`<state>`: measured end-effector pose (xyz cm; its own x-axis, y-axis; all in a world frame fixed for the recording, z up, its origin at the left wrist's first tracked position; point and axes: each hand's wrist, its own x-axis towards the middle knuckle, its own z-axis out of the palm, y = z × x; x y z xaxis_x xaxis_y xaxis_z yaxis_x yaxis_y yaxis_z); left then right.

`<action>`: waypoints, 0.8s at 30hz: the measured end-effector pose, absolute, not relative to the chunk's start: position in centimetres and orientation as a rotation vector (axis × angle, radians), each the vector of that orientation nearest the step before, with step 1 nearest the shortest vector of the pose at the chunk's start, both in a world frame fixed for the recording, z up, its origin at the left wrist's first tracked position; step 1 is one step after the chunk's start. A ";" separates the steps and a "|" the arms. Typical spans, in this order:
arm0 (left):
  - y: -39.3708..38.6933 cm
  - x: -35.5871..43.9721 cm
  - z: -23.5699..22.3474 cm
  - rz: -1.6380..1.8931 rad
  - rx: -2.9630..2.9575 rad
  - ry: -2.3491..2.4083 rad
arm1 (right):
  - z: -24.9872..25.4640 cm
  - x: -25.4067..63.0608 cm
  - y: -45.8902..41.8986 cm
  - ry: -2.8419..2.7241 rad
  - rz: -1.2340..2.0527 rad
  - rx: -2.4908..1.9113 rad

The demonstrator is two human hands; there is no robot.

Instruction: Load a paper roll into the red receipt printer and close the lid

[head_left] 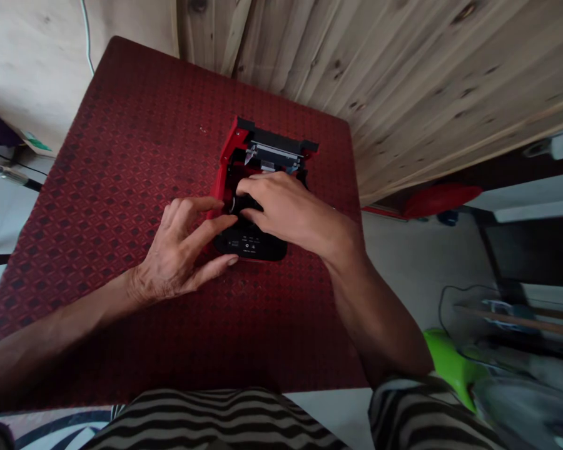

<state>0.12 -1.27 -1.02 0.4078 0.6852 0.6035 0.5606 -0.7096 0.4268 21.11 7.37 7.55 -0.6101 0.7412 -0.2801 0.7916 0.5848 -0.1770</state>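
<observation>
- Machine (238, 170), red and black, stands near the middle of the table (136, 144) with its lid (281, 142) raised at the far end and its inside exposed.
- Front panel (251, 245), black with small pale markings, forms the near end of the machine.
- Left hand (178, 250) comes in from the near left, thumb and fingers spread; two fingertips are at the machine's left side, and the thumb tip is at the panel's near left corner.
- Right hand (286, 203) reaches over the machine from the right, fingers bent down into the opening, thumb set apart from the forefinger.
- Dark rounded part (248, 202) shows between that thumb and forefinger; whether they pinch it, I cannot tell.
- Patterned dark red cloth covers the table.
- Wooden planks (380, 75) rise beyond its far right edge.
- Striped clothing (225, 422) shows at the near edge, and a bright green object (450, 365) lies to the near right.
</observation>
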 end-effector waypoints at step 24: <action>0.2 -0.2 0.2 1.091 2.538 1.112 | 7.0 23.2 5.4 2.812 -0.651 1.455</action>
